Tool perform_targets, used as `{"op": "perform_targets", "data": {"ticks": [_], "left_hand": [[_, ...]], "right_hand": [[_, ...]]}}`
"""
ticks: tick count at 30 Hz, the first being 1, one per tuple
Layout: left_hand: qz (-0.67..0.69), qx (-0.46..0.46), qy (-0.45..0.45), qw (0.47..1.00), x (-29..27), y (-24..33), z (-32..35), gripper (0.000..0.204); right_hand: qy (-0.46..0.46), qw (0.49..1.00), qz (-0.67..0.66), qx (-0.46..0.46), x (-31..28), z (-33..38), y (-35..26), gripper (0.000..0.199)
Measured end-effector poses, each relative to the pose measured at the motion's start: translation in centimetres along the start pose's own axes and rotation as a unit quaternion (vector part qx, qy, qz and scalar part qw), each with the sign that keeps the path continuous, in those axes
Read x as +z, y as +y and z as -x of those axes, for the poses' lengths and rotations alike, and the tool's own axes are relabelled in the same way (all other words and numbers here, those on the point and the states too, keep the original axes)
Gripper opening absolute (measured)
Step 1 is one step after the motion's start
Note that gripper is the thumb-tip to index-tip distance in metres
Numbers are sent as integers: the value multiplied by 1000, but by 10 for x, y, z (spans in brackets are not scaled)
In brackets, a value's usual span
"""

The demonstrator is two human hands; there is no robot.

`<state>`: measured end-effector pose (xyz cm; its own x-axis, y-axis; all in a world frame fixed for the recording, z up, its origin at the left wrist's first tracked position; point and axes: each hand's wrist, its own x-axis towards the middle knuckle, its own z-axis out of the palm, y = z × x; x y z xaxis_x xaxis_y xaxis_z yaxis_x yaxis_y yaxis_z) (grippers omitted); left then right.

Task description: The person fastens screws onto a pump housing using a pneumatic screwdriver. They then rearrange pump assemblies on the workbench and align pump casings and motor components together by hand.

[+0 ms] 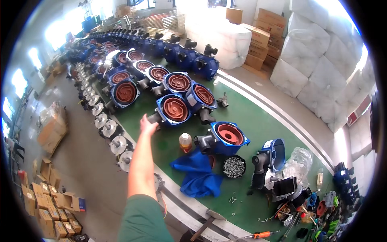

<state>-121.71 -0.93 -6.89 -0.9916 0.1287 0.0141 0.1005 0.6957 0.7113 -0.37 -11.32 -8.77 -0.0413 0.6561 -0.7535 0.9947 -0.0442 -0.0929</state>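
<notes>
My left hand (148,126) reaches out from a green sleeve across the green tabletop. Its fingers are on the end of the black pipe elbow (155,118) of a blue pump housing (164,117). A red-brown impeller (175,109) sits inside that housing, facing up. Tight against its right side stands another blue housing with a red impeller (204,95). Closer to me are a bottle with an orange-brown label (185,142) and a blue housing with a smoother red disc-shaped impeller (229,134). My right hand is out of view.
A blue cloth (200,181) lies beside a black bowl of bolts (234,167). An open blue housing (278,154), a clear plastic bag (300,161) and an orange screwdriver (262,234) are at the right. Rows of pumps extend behind; silver discs (118,144) line the left edge.
</notes>
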Motion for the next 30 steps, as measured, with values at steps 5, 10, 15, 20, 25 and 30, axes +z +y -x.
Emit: {"op": "perform_targets", "data": {"ticks": [5,10,15,20,25,30], "left_hand": [[199,-41,-53,978,0,-29,-19,54],[355,-131,-116,918,7,-51,18,46],[437,-186,-32,879,20,-38,34,50],[460,-141,3,877,27,-24,59,45],[383,-152,104,905,-44,13,62,44],[82,-101,128,983,-123,48,75,55]], "right_hand": [[-15,1000,-11,15,-19,17,-3,35],[-23,999,-23,22,-36,24,-12,34],[-67,992,-91,50,-41,-4,-17,31],[5,996,-72,-59,-50,0,-30,28],[-9,989,-144,-35,-7,5,-21,28],[-6,977,-199,-78,37,-11,3,33]]}}
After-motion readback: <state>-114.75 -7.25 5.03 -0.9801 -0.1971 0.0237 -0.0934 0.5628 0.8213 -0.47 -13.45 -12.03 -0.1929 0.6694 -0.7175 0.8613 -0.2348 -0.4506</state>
